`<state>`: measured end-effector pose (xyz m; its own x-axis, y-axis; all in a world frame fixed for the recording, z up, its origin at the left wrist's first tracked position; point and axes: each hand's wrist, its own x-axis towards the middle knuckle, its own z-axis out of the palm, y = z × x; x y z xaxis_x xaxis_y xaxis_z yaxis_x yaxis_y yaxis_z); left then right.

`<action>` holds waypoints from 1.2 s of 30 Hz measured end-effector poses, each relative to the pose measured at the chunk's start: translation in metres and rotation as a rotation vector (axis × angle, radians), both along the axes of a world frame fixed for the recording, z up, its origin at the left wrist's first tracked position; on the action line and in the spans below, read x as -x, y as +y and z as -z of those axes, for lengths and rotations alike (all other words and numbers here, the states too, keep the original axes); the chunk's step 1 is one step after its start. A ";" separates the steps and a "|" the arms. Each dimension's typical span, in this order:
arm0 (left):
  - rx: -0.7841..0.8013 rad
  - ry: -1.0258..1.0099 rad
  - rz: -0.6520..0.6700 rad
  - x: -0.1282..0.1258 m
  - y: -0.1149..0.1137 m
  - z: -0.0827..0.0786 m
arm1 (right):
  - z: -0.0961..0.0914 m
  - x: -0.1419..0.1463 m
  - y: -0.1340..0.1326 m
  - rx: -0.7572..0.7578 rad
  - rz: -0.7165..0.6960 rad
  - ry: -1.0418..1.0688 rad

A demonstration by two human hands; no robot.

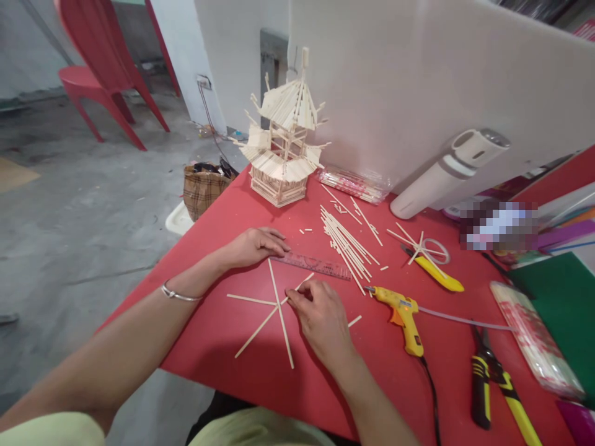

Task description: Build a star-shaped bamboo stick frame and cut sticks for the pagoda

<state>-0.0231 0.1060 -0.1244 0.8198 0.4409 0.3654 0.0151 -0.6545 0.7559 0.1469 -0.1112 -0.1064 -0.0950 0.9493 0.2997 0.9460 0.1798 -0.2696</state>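
Note:
My left hand (pixel 255 246) lies flat with fingers stretched out, pressing the left end of a clear ruler (pixel 318 266) on the red table (pixel 223 334). My right hand (pixel 320 316) is closed in a pinch on a thin wooden stick (pixel 304 282) beside the ruler. Three crossed sticks (pixel 272 310) lie joined in a star shape between my hands. A loose pile of sticks (pixel 346 244) rests just beyond the ruler. A yellow glue gun (pixel 404 313) lies to the right of my right hand.
A stick-built pagoda model (pixel 283 148) stands at the table's far edge. Yellow-handled cutter (pixel 439 275), pliers (pixel 493 384), packed stick bundles (pixel 534 347), a white cylinder (pixel 446 173) and a green sheet (pixel 558 297) sit right. A bag (pixel 204 189) and red chair (pixel 106 68) are on the floor left.

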 end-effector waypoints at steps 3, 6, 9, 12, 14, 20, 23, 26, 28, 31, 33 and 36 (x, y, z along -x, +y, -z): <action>0.006 0.009 -0.002 0.000 0.000 -0.001 | -0.001 0.003 -0.003 -0.004 0.008 -0.041; 0.001 0.016 -0.002 0.000 -0.001 -0.002 | -0.002 0.005 -0.003 -0.031 0.011 -0.071; -0.012 0.022 0.003 0.000 -0.001 -0.003 | -0.003 0.007 -0.003 -0.084 0.018 -0.062; -0.018 0.028 0.001 -0.001 -0.001 -0.003 | -0.001 0.006 -0.002 -0.132 0.014 -0.031; -0.021 0.031 0.001 -0.001 -0.001 -0.002 | 0.002 0.005 -0.002 -0.151 0.003 -0.012; -0.027 0.028 0.019 -0.001 0.001 0.002 | 0.008 0.005 -0.003 -0.195 0.015 0.008; -0.009 0.016 0.016 -0.001 0.000 0.002 | 0.007 0.006 -0.003 -0.205 0.023 0.009; 0.004 0.007 0.012 -0.001 -0.001 0.002 | 0.006 0.007 -0.003 -0.209 0.031 0.013; 0.004 0.011 0.012 -0.001 -0.001 0.001 | 0.006 0.008 -0.003 -0.210 0.032 0.011; -0.004 0.028 0.015 -0.001 0.000 0.002 | 0.005 0.007 -0.002 -0.213 0.026 0.009; -0.012 0.029 0.017 -0.001 0.000 0.003 | 0.005 0.007 -0.002 -0.209 0.022 0.009; -0.019 0.016 0.016 -0.001 0.001 0.003 | 0.005 0.007 -0.002 -0.209 0.023 0.009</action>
<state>-0.0219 0.1070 -0.1277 0.8323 0.4210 0.3605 0.0167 -0.6691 0.7430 0.1396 -0.1135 -0.1115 -0.0702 0.8683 0.4910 0.9483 0.2108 -0.2371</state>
